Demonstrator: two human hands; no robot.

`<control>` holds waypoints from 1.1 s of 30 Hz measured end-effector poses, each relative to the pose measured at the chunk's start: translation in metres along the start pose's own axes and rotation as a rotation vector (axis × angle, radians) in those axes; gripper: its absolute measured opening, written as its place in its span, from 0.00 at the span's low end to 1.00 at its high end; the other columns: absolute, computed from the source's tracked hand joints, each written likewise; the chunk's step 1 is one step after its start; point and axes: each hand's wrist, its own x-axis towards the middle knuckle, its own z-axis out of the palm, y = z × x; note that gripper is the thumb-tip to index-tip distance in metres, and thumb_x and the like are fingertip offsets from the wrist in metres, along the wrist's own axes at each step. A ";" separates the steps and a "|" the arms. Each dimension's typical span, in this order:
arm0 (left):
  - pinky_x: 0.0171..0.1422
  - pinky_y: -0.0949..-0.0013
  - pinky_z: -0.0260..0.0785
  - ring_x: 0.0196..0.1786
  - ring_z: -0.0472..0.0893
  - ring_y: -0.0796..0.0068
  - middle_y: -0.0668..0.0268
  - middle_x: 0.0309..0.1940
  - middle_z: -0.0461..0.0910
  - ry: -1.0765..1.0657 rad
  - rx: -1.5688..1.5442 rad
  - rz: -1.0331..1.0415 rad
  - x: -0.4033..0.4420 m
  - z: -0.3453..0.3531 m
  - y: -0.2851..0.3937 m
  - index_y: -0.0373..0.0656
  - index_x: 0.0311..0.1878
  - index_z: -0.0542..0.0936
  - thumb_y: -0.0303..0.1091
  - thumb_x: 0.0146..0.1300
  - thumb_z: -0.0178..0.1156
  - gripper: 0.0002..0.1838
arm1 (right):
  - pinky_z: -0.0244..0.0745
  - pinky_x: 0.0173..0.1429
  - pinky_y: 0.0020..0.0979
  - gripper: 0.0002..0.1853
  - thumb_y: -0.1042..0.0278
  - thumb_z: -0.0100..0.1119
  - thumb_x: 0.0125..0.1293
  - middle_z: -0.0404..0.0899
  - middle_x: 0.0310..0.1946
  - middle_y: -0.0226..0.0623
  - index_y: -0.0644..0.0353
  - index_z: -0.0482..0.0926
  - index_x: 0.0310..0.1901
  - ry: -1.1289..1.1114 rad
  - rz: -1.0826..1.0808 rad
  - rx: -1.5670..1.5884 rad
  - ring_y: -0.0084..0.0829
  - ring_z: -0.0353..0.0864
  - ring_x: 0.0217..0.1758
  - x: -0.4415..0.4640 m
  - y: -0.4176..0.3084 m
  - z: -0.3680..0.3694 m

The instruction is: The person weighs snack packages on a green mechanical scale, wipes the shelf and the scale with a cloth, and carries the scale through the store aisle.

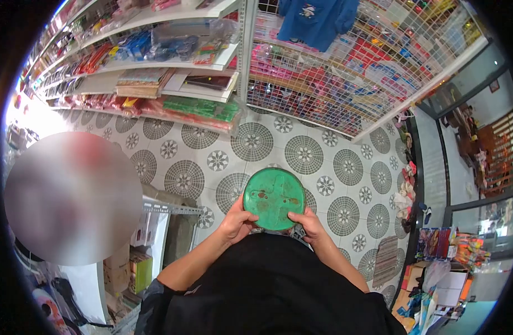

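Both hands grip a round green plastic object (274, 195) in front of my body; its flat top looks like a stool seat. Brown stains and a few small holes mark the surface, and a faint cross pattern runs over it. My left hand (237, 223) clasps the lower left rim, thumb on top. On the lower right rim, my right hand (308, 224) holds in the same way. The fingers under the rim are mostly hidden, and so is the underside. The object is held above the patterned tile floor (256, 139).
Shelves of packaged goods (150, 50) stand at the upper left. A white wire grid rack (323, 95) holds goods, with a blue shirt (315, 22) hanging there. A metal shelf edge (173, 207) is close on my left. A striped mat (386, 261) lies at right.
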 end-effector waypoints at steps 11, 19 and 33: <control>0.54 0.55 0.78 0.47 0.83 0.55 0.49 0.52 0.78 0.007 -0.019 -0.020 0.053 -0.006 -0.006 0.34 0.65 0.64 0.24 0.64 0.48 0.24 | 0.81 0.39 0.30 0.17 0.73 0.61 0.64 0.83 0.43 0.39 0.67 0.76 0.53 0.102 -0.026 0.196 0.29 0.84 0.35 0.012 -0.021 -0.058; 0.71 0.65 0.60 0.66 0.71 0.66 0.55 0.64 0.72 -0.279 0.591 -0.124 0.062 0.022 -0.007 0.33 0.69 0.64 0.41 0.71 0.50 0.29 | 0.82 0.51 0.39 0.16 0.75 0.59 0.64 0.82 0.47 0.44 0.70 0.75 0.53 0.235 -0.179 0.319 0.38 0.85 0.46 0.012 -0.053 -0.126; 0.62 0.64 0.68 0.56 0.78 0.67 0.57 0.53 0.79 -0.219 1.043 -0.610 0.057 -0.097 0.063 0.27 0.64 0.68 0.48 0.70 0.54 0.32 | 0.79 0.49 0.32 0.14 0.72 0.60 0.65 0.83 0.44 0.38 0.67 0.78 0.51 0.501 -0.549 0.521 0.29 0.83 0.44 -0.020 -0.044 -0.222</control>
